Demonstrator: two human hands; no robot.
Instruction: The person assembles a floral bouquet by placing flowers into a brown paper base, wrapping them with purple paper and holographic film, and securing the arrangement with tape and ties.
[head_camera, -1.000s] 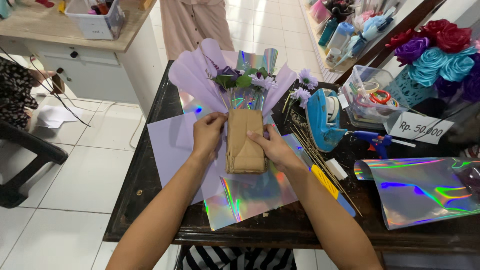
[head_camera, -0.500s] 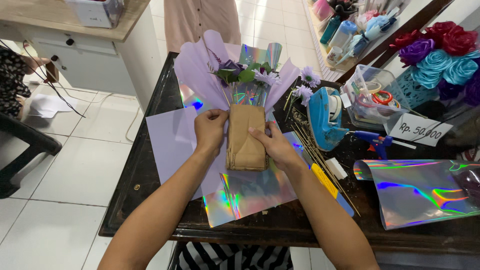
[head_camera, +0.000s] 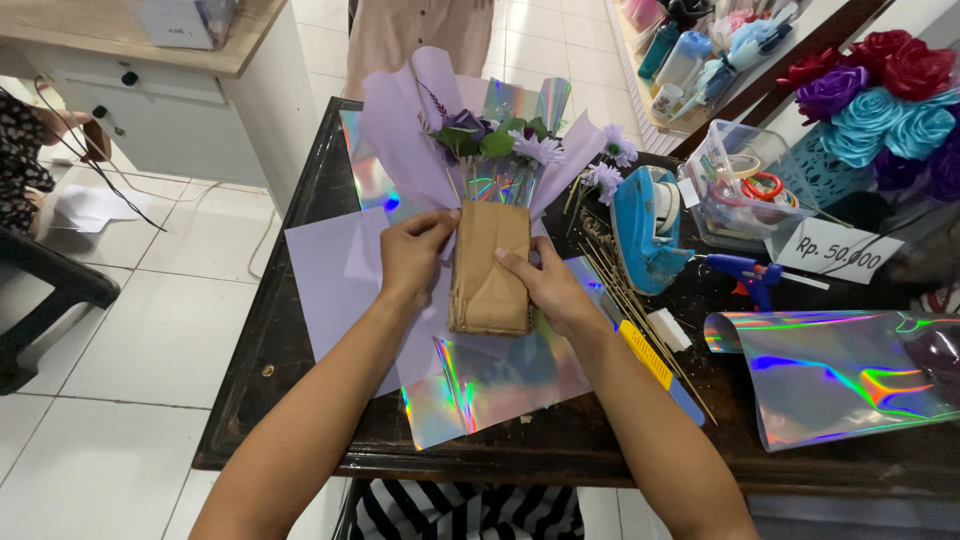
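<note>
— While the bouquet (head_camera: 490, 150) lies mid-desk, what grips it?
— Both hands: left hand (head_camera: 415, 255) and right hand (head_camera: 545, 290) curl closed around its brown paper wrap (head_camera: 490, 265), pressing from each side, lilac sheets (head_camera: 340, 285) underneath.

Single head view, looking steeply down, close over dark table (head_camera: 300, 400) (no second view)

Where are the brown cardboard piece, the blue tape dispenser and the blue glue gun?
brown cardboard piece (head_camera: 489, 268): head view, middle of its front face.
blue tape dispenser (head_camera: 645, 232): head view, its rounded blue body.
blue glue gun (head_camera: 748, 272): head view, its barrel.
</note>
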